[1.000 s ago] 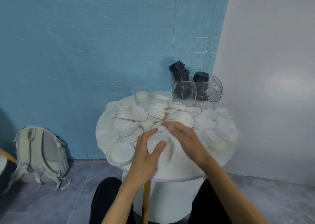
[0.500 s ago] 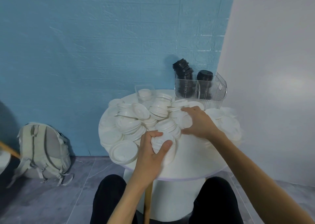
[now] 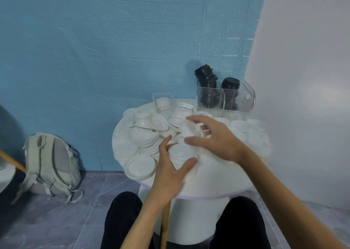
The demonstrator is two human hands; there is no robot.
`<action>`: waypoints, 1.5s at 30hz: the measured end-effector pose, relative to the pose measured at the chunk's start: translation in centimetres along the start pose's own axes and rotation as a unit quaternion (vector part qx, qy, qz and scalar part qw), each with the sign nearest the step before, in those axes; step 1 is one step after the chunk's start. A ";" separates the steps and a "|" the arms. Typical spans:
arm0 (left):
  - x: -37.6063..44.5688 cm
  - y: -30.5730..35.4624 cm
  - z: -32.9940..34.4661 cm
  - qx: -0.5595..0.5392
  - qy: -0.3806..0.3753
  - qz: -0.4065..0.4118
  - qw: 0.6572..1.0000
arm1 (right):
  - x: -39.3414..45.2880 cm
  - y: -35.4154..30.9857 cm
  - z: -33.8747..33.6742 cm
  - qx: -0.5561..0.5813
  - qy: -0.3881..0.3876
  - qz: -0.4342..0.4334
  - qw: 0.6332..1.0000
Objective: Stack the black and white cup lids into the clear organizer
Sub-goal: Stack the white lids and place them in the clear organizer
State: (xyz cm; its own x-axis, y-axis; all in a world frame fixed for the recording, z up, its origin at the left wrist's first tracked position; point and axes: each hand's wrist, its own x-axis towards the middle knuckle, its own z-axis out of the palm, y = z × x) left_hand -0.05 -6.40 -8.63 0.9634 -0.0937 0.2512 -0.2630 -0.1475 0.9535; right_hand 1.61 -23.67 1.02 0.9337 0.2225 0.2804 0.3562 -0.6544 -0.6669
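Lids in both hands, clear organizer (image 3: 225, 102) sits far right, nearer right hand (image 3: 214, 139).
Left hand (image 3: 170, 169) cups an upright white stack (image 3: 181, 155); right pinches blurry white lids (image 3: 190, 130) just above.

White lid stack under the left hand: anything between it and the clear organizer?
Yes. The right hand, holding a white lid, hangs over the path, and loose lid piles cover the table between the white lid stack and the clear organizer.
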 end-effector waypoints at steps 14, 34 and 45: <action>0.0 -0.3 -0.1 0.010 -0.018 0.018 1.000 | -0.3 0.4 3.3 -0.072 -0.070 0.017 0.995; -0.2 -0.2 -0.1 0.013 -0.030 0.029 0.999 | -1.1 1.0 3.6 -0.035 -0.068 0.031 0.997; 0.0 -0.2 0.1 0.010 -0.016 0.020 1.000 | -6.7 10.6 -6.2 -0.082 0.289 0.154 0.941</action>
State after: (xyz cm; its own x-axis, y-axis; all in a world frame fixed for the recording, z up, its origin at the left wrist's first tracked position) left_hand 0.03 -6.49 -8.86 0.9500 -0.1322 0.2827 -0.3022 -0.1636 0.9391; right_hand -1.15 -36.58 -3.63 0.7995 -0.3962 0.4514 0.0162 -0.7370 -0.6757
